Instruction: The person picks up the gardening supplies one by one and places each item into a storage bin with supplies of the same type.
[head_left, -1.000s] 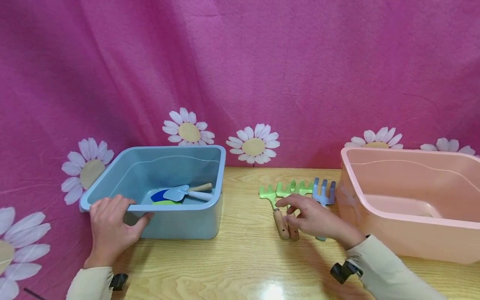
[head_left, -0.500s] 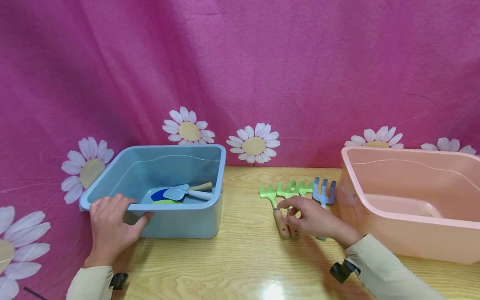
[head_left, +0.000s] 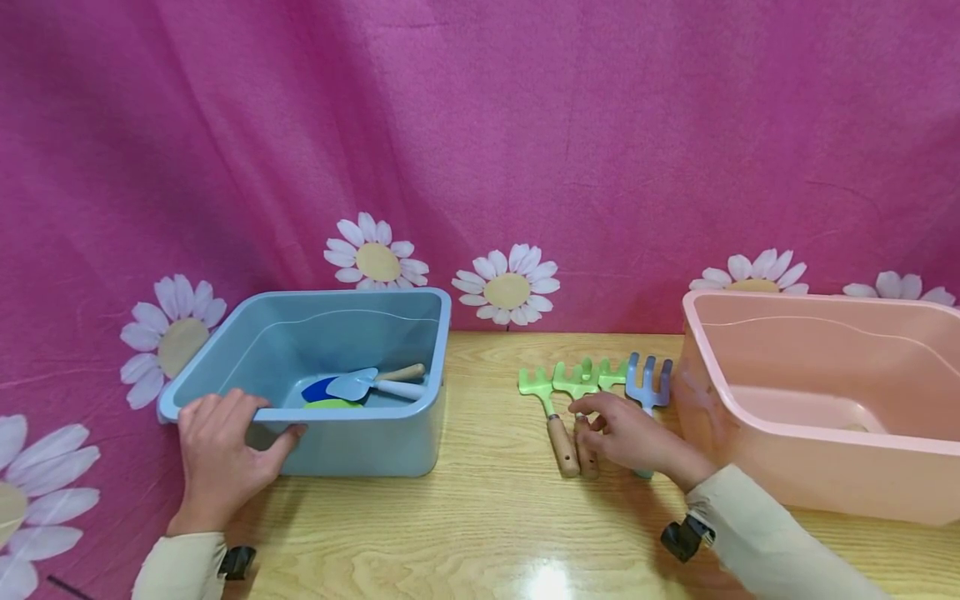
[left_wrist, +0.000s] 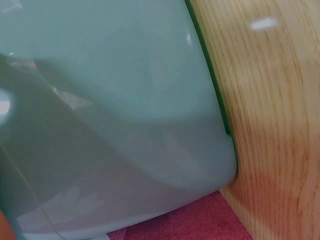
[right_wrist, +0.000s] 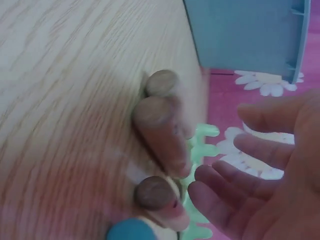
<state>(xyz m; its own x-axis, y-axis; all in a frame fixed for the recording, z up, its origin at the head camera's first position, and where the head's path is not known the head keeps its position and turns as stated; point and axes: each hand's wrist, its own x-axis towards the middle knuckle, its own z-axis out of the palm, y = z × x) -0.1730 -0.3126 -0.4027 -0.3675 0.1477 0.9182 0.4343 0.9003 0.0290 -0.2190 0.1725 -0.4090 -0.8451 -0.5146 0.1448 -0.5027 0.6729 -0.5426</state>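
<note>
My left hand (head_left: 228,454) grips the near rim of a blue plastic bin (head_left: 360,442), fingers over the edge and thumb along the outer wall. Inside the bin lie a light blue trowel (head_left: 354,384), a dark blue blade (head_left: 318,389), a green piece (head_left: 332,403) and a wooden handle (head_left: 405,373). My right hand (head_left: 630,433) hovers over the hand rakes with loosely bent fingers, holding nothing. Green rakes with wooden handles (head_left: 562,446) and a blue rake (head_left: 648,387) lie side by side on the table. The hand hides parts of the handles in the head view; their ends show in the right wrist view.
A pink plastic bin (head_left: 832,475) stands at the right, close beside the blue rake; a small item shows on its floor. The wooden table (head_left: 465,533) runs back to a pink cloth (head_left: 570,167) printed with daisies.
My right hand has shifted slightly to the right over the rakes, uncovering more of the wooden handles. The left hand and the blue bin stay as they were.
</note>
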